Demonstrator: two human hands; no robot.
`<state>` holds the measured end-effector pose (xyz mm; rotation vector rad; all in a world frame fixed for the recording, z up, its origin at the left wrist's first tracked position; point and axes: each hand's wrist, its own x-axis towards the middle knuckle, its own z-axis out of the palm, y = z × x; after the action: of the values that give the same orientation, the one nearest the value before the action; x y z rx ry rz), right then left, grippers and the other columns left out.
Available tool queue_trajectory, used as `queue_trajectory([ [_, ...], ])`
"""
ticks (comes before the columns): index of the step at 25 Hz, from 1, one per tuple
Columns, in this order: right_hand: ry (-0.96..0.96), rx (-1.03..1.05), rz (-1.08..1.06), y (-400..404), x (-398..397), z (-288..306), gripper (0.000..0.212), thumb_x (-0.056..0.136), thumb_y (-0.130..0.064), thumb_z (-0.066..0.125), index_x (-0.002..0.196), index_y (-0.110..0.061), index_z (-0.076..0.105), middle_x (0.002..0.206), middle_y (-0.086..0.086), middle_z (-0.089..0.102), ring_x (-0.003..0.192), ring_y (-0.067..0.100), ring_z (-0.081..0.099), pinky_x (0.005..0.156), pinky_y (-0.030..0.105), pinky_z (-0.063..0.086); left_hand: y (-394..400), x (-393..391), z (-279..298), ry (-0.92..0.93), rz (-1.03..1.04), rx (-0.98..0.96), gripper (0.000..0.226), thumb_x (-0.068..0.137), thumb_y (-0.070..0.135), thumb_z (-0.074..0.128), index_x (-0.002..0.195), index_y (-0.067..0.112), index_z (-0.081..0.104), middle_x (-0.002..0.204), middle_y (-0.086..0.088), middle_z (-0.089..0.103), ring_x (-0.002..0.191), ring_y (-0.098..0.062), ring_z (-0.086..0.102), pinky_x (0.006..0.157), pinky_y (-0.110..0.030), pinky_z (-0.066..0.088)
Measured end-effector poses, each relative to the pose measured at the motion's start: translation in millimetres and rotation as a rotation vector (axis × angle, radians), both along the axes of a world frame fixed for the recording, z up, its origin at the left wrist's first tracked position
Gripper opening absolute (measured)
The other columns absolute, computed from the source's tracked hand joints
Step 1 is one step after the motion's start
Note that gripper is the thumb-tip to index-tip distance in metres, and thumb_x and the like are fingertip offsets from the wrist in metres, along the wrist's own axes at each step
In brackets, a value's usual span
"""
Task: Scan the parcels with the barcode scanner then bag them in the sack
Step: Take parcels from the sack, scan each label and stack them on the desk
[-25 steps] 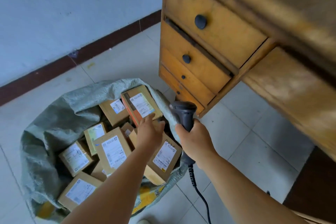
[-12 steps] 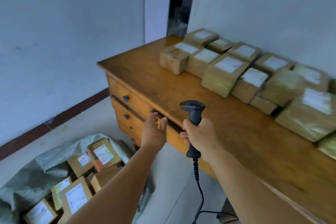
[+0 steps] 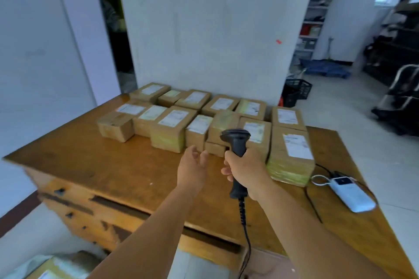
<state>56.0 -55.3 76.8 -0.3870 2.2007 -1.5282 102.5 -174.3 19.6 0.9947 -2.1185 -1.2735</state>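
Note:
Several brown cardboard parcels (image 3: 173, 128) with white labels lie in rows at the back of the wooden desk (image 3: 113, 170). My right hand (image 3: 247, 170) grips the black barcode scanner (image 3: 237, 142) upright, just in front of the parcels, its cable hanging down. My left hand (image 3: 192, 167) hovers empty above the desk with its fingers relaxed, a little short of the nearest small parcel (image 3: 215, 149). The grey sack (image 3: 45, 265) with parcels in it shows at the bottom left corner, on the floor.
A white power bank (image 3: 351, 195) with cables lies on the desk's right side. The desk has drawers (image 3: 74, 208) on its left front. A white wall stands behind the parcels. Shelves, a black crate (image 3: 297, 92) and a trolley are at the far right.
My view has swung up from the sack on the floor to the desk top. Both hands have risen from over the sack and now reach toward the parcels on the desk.

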Motion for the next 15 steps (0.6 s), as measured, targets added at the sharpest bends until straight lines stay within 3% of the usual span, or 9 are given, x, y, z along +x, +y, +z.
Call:
queue_trajectory([
  [3, 0.026, -0.009, -0.087, 35.8, -27.6, 15.2, 0.014, 0.091, -0.017, 0.053, 0.083, -0.006, 0.055, 0.067, 0.01, 0.062, 0.052, 0.018, 0.058, 0.057, 0.031, 0.046, 31.0, -42.8, 11.1, -0.023, -0.133, -0.052, 0.046, 0.101, 0.029, 0.044, 0.144, 0.014, 0.037, 0.139, -0.005, 0.052, 0.123, -0.023, 0.053, 0.091, -0.029, 0.042],
  [7, 0.033, 0.012, -0.199, 75.5, -64.1, 31.2, 0.016, 0.09, -0.014, 0.053, 0.077, -0.005, 0.054, 0.068, 0.015, 0.061, 0.04, 0.013, 0.054, 0.055, 0.03, 0.045, 62.9, -95.3, 17.1, -0.029, -0.258, -0.024, 0.051, 0.099, 0.032, 0.046, 0.147, 0.018, 0.033, 0.143, -0.003, 0.047, 0.124, -0.021, 0.052, 0.095, -0.032, 0.045],
  [10, 0.019, 0.057, -0.273, 97.8, -92.1, 37.2, 0.011, 0.085, -0.011, 0.058, 0.076, -0.004, 0.056, 0.063, 0.01, 0.064, 0.047, 0.017, 0.052, 0.054, 0.028, 0.045, 78.6, -128.4, 13.7, -0.05, -0.344, 0.029, 0.057, 0.099, 0.029, 0.049, 0.15, 0.021, 0.026, 0.147, -0.005, 0.044, 0.126, -0.023, 0.05, 0.095, -0.031, 0.047],
  [12, -0.002, 0.075, -0.331, 107.4, -109.8, 39.9, 0.006, 0.082, -0.009, 0.06, 0.085, -0.005, 0.058, 0.065, 0.011, 0.066, 0.05, 0.019, 0.053, 0.054, 0.028, 0.046, 85.1, -149.4, 10.2, -0.108, -0.416, -0.004, 0.059, 0.098, 0.031, 0.05, 0.151, 0.024, 0.023, 0.15, -0.003, 0.04, 0.129, -0.024, 0.048, 0.088, -0.027, 0.05],
  [15, -0.047, 0.084, -0.388, 112.8, -132.7, 41.3, 0.018, 0.083, -0.007, 0.061, 0.099, 0.0, 0.058, 0.075, 0.014, 0.065, 0.055, 0.02, 0.058, 0.055, 0.028, 0.049, 86.9, -176.7, 0.4, -0.176, -0.535, -0.062, 0.059, 0.096, 0.032, 0.052, 0.149, 0.028, 0.027, 0.147, -0.002, 0.042, 0.125, -0.025, 0.05, 0.094, -0.031, 0.048],
])
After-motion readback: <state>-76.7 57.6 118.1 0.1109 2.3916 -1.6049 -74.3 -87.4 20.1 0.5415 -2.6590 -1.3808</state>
